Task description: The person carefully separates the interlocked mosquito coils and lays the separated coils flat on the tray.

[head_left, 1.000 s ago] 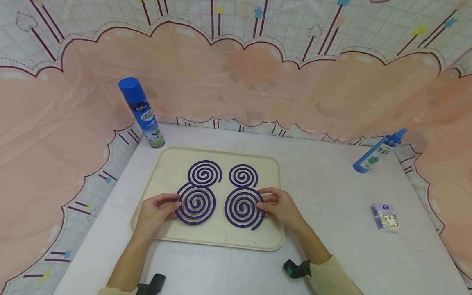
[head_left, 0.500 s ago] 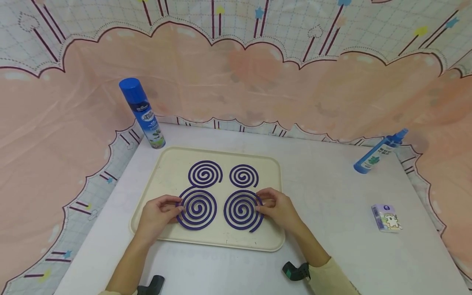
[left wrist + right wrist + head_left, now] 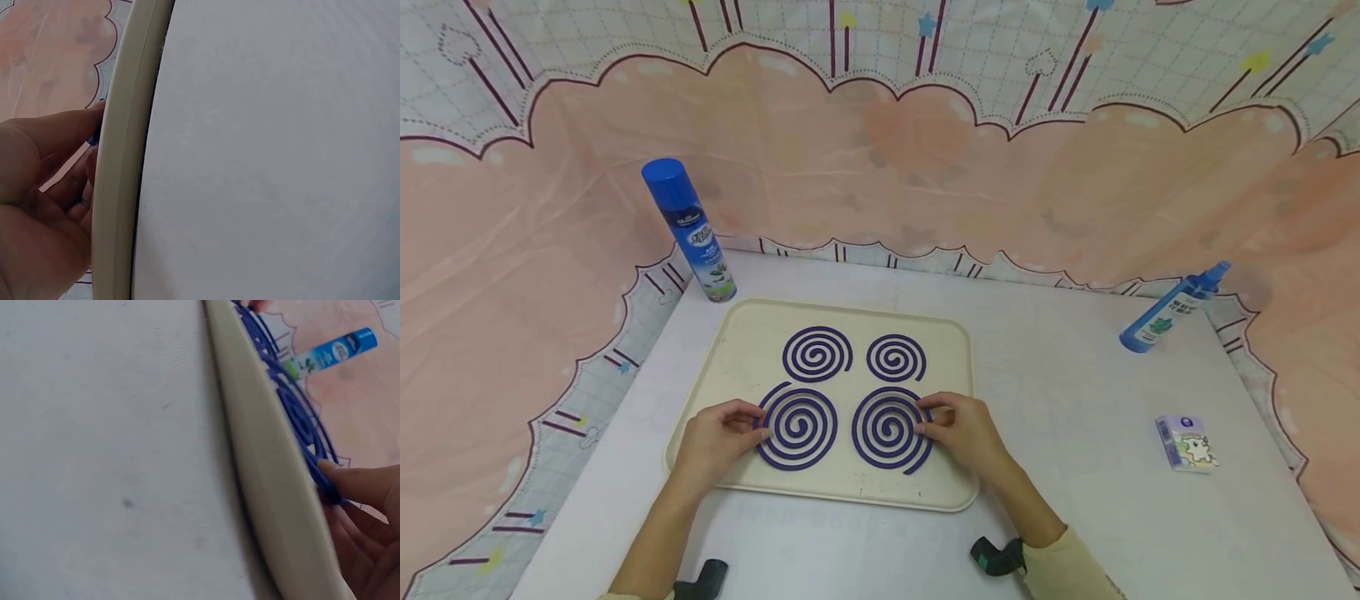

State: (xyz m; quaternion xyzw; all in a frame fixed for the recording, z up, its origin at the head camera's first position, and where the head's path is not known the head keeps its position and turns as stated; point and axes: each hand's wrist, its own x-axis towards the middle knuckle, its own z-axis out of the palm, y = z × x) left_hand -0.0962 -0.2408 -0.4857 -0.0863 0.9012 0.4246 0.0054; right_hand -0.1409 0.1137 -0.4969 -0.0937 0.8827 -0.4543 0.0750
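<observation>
Several dark purple mosquito coils lie over a cream tray [image 3: 730, 333] in the head view. My left hand [image 3: 715, 442] pinches the outer edge of the near left coil [image 3: 800, 430] between thumb and fingers. At its right rim, the near right coil [image 3: 890, 431] is held the same way by my right hand [image 3: 966, 432]. Behind these two lie the far left coil [image 3: 816, 357] and the smaller far right coil [image 3: 895, 359], untouched. In the right wrist view, thumb and fingers grip a coil's edge [image 3: 328, 487] above the tray rim; the left wrist view mostly hides the held coil.
A blue spray can [image 3: 688, 229] stands behind the tray's far left corner. On the right of the white table [image 3: 1060, 400] are a blue spray bottle [image 3: 1172, 308] and a small purple-and-white pack [image 3: 1186, 443]. A patterned cloth [image 3: 880, 167] hangs around the table.
Both held coils have moved toward me and slightly left, away from the far coils. The near left coil no longer overlaps the far left one. Both hands keep their hold.
</observation>
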